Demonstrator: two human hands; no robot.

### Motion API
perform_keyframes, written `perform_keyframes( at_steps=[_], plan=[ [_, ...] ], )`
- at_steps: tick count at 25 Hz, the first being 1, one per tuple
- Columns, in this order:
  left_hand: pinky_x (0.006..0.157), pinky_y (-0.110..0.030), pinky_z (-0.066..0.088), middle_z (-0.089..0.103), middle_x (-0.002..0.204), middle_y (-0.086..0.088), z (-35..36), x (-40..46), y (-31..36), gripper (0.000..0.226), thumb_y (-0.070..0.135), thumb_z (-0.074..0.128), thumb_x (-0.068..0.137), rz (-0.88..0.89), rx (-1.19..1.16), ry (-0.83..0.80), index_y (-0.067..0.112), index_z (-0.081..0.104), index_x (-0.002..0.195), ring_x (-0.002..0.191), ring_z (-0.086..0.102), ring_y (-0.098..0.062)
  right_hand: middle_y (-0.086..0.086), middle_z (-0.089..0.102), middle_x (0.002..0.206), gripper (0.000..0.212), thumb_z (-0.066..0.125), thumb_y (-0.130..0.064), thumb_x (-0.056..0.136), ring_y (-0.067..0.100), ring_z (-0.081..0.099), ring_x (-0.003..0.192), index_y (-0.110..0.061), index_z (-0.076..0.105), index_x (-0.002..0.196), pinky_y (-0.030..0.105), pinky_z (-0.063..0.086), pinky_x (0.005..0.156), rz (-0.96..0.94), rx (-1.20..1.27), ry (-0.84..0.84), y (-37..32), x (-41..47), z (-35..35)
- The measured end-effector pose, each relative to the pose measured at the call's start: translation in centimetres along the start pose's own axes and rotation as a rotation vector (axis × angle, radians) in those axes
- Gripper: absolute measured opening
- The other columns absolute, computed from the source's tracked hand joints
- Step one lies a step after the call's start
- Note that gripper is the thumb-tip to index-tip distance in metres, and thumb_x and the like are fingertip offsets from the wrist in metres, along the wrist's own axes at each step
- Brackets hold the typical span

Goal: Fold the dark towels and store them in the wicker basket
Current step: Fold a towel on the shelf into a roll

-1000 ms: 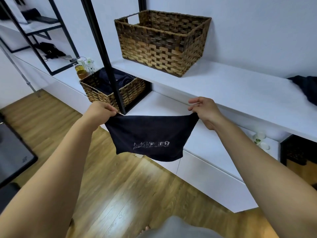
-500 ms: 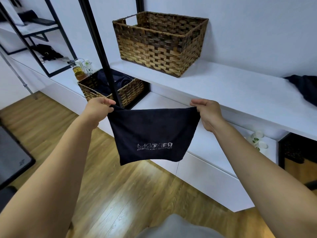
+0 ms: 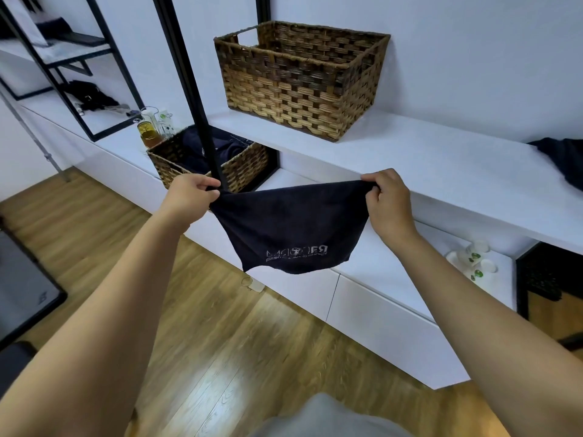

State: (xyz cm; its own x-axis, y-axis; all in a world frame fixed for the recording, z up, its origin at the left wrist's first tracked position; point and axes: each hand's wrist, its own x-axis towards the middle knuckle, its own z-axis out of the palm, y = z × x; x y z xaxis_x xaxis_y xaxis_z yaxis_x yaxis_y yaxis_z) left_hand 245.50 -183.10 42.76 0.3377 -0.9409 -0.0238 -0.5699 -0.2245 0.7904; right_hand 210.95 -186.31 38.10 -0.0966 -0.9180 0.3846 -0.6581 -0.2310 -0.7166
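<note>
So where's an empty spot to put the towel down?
Upper shelf: bare between the big basket and the dark cloth. Lower shelf: bare up to the cups. Crowded by the small basket and bottles.

Navy towel (image 3: pixel 293 225); brown checker-woven basket (image 3: pixel 299 86)

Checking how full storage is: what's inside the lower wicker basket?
Dark folded towels lie inside the lower wicker basket. A black post crosses in front and the shelf overhangs it, so their number and the basket's bottom stay hidden.
</note>
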Motion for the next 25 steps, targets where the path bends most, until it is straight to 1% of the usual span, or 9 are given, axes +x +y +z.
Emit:
perform_keyframes(
  at_steps=[3, 7, 8, 11, 13, 16, 20, 22, 25],
  plan=[
    [0.072, -0.018, 0.042, 0.064, 0.121, -0.008, -0.3, 0.2, 0.5, 0.030, 0.010, 0.060, 0.100, 0.021, -0.019, 0.066, 0.014, 0.068, 0.128, 0.111, 0.060, -0.024, 0.008, 0.055, 0.118, 0.034, 0.046, 0.002, 0.096, 0.009, 0.052, 0.100, -0.004, 0.065, 0.123, 0.014, 0.036, 0.088, -0.152, -0.108, -0.017, 0.0, -0.1, -0.3],
    [0.064, -0.011, 0.040, 0.062, 0.113, -0.004, -0.7, 0.5, 1.2, 0.033, 0.006, 0.062, 0.098, 0.034, -0.038, 0.091, 0.013, 0.066, 0.129, 0.100, 0.058, -0.017, 0.011, 0.050, 0.124, 0.033, 0.041, -0.012, 0.104, 0.024, 0.051, 0.109, -0.007, 0.056, 0.133, 0.028, 0.039, 0.085, -0.256, -0.383, -0.109, 0.3, 0.2, -0.8],
    [0.066, -0.013, 0.041, 0.064, 0.111, -0.005, -0.7, 0.6, 1.3, 0.032, 0.006, 0.063, 0.097, 0.047, -0.017, 0.091, 0.014, 0.067, 0.128, 0.099, 0.059, -0.018, 0.009, 0.050, 0.122, 0.031, 0.039, -0.017, 0.104, 0.025, 0.050, 0.105, -0.011, 0.056, 0.130, 0.030, 0.038, 0.082, -0.268, -0.450, -0.141, 0.4, 0.2, -0.8],
    [0.074, -0.024, 0.046, 0.065, 0.103, -0.004, -0.4, 0.8, 1.6, 0.025, 0.007, 0.063, 0.097, 0.099, 0.078, 0.101, 0.015, 0.070, 0.120, 0.095, 0.061, -0.021, 0.001, 0.050, 0.098, 0.025, 0.038, -0.038, 0.105, 0.023, 0.050, 0.080, -0.018, 0.049, 0.096, 0.040, 0.038, 0.069, -0.212, -0.659, -0.105, -0.1, 0.6, -1.1],
    [0.075, -0.030, 0.048, 0.065, 0.102, -0.003, -0.1, 0.9, 1.7, 0.021, 0.008, 0.060, 0.099, 0.131, 0.134, 0.120, 0.016, 0.071, 0.115, 0.095, 0.061, -0.023, 0.004, 0.049, 0.094, 0.021, 0.042, -0.029, 0.103, 0.025, 0.048, 0.079, -0.012, 0.047, 0.092, 0.040, 0.038, 0.067, -0.154, -0.633, -0.087, 0.0, 0.6, -1.1],
    [0.080, -0.042, 0.055, 0.067, 0.107, -0.004, 0.0, 1.1, 1.9, 0.019, 0.012, 0.057, 0.100, 0.164, 0.192, 0.159, 0.019, 0.071, 0.112, 0.096, 0.062, -0.025, 0.015, 0.052, 0.102, 0.017, 0.050, -0.004, 0.097, 0.034, 0.049, 0.094, 0.000, 0.066, 0.102, 0.044, 0.045, 0.077, -0.076, -0.620, -0.056, 0.4, 0.7, -1.8],
    [0.085, -0.043, 0.056, 0.068, 0.100, 0.002, -0.3, 2.4, 2.7, 0.014, 0.017, 0.061, 0.099, 0.163, 0.088, 0.158, 0.022, 0.072, 0.107, 0.093, 0.064, -0.020, 0.006, 0.062, 0.105, 0.011, 0.060, -0.018, 0.097, 0.029, 0.054, 0.098, -0.013, 0.070, 0.100, 0.041, 0.045, 0.086, 0.014, -0.429, -0.029, -0.4, 2.2, -4.6],
    [0.092, -0.040, 0.056, 0.071, 0.101, 0.002, -0.4, 3.4, 3.5, 0.012, 0.018, 0.065, 0.097, 0.161, -0.040, 0.126, 0.021, 0.072, 0.106, 0.095, 0.067, -0.018, 0.000, 0.067, 0.100, 0.009, 0.061, -0.018, 0.097, 0.021, 0.059, 0.092, -0.013, 0.068, 0.101, 0.031, 0.044, 0.081, 0.123, -0.171, -0.005, -1.1, 2.8, -6.1],
    [0.091, -0.040, 0.057, 0.073, 0.101, -0.001, -0.4, 4.8, 5.8, 0.009, 0.020, 0.067, 0.096, 0.198, -0.143, 0.100, 0.020, 0.071, 0.104, 0.088, 0.070, -0.017, -0.005, 0.068, 0.091, 0.010, 0.062, -0.016, 0.095, 0.014, 0.062, 0.085, -0.014, 0.070, 0.100, 0.022, 0.043, 0.073, 0.178, -0.001, 0.119, -2.5, 3.6, -8.5]
  ],
)
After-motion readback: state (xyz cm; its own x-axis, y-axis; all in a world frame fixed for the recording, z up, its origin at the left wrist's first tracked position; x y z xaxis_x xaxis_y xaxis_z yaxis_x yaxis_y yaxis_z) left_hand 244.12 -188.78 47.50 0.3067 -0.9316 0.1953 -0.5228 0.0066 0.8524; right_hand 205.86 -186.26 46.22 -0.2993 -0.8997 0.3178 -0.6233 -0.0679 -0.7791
